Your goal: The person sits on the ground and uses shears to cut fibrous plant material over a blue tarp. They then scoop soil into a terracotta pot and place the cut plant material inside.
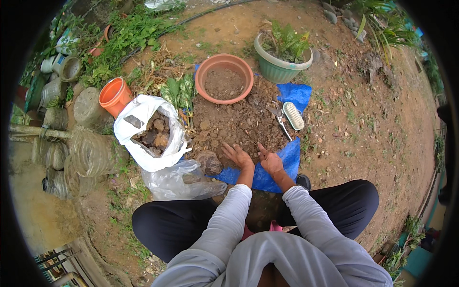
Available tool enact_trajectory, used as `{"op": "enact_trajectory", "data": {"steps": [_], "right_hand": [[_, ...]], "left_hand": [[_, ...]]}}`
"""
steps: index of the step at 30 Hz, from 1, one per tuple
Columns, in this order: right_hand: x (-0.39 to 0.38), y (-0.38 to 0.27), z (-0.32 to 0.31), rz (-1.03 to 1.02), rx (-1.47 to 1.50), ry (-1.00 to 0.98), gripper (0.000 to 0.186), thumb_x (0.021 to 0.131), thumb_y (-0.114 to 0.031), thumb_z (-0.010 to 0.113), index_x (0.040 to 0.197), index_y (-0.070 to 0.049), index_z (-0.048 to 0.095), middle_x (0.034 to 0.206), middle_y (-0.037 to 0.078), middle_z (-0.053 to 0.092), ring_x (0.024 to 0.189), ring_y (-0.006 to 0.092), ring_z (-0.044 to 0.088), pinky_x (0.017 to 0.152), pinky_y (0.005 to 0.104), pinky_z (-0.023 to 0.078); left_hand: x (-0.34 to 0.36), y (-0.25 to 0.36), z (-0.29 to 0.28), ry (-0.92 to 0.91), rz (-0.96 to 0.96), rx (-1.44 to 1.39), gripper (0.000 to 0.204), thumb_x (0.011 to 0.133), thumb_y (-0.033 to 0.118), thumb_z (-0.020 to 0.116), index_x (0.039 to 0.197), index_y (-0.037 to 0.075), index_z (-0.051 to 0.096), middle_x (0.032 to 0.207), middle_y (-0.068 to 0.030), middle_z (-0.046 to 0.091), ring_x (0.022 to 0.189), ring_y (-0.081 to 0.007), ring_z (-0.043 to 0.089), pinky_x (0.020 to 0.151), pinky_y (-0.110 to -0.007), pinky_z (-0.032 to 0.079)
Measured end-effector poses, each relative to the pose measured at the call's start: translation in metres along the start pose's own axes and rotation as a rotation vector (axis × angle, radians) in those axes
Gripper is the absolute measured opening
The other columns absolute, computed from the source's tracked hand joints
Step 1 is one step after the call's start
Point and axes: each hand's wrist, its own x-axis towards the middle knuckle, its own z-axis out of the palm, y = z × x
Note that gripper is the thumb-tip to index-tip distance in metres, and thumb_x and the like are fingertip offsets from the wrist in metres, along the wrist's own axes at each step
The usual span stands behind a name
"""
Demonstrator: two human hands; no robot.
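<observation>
A heap of dark brown soil [224,124] lies on a blue tarp [289,160] in front of me. Fingers spread, my left hand [237,156] rests on the near part of the soil. Just to its right, my right hand [270,161] is closed at the soil, with a thin dark stick-like thing [250,137] reaching forward from its fingertips; its exact kind is unclear. A round brown fibrous lump [209,163] sits left of my left hand. Beyond the heap stands a terracotta-coloured pot [224,99] with soil in it. Pruning shears [284,126] and a scrub brush [293,116] lie to the right.
At left, a white bag [154,163] holds brown chunks, with a clear plastic bag [179,181] before it. Behind are an orange bucket [114,97] and an uprooted leafy plant [178,93]. A green pot [278,71] with a plant stands far right of the heap.
</observation>
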Motion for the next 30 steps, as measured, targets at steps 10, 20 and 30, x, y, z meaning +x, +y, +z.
{"op": "enact_trajectory", "data": {"steps": [10, 20, 30], "right_hand": [[0.001, 0.005, 0.014, -0.285, 0.395, -0.165, 0.041, 0.092, -0.024, 0.052, 0.132, -0.017, 0.053, 0.118, 0.018, 0.062, 0.111, 0.0304, 0.060, 0.096, 0.0342, 0.044], [0.003, -0.081, -0.071, -0.387, 0.460, -0.006, 0.046, 0.090, -0.025, 0.049, 0.135, -0.022, 0.050, 0.119, 0.020, 0.061, 0.113, 0.0373, 0.055, 0.100, 0.0401, 0.041], [0.047, -0.178, -0.176, -0.407, 0.010, 0.259, 0.051, 0.088, -0.022, 0.053, 0.139, -0.022, 0.046, 0.112, 0.021, 0.063, 0.106, 0.0377, 0.059, 0.092, 0.0446, 0.046]], "left_hand": [[0.008, 0.031, 0.007, 0.192, -0.411, -0.509, 0.073, 0.088, 0.035, 0.057, 0.146, 0.002, 0.027, 0.146, -0.0199, 0.033, 0.131, -0.0324, 0.037, 0.105, -0.044, 0.034], [0.005, 0.183, -0.033, 0.063, -0.377, -0.856, 0.082, 0.089, 0.033, 0.057, 0.149, 0.005, 0.010, 0.150, -0.0194, 0.024, 0.130, -0.0336, 0.038, 0.105, -0.048, 0.035], [0.099, 0.275, -0.010, -0.187, -0.066, -0.652, 0.075, 0.080, 0.004, 0.061, 0.146, 0.006, 0.025, 0.137, -0.0238, 0.040, 0.111, -0.0335, 0.053, 0.080, -0.050, 0.051]]}}
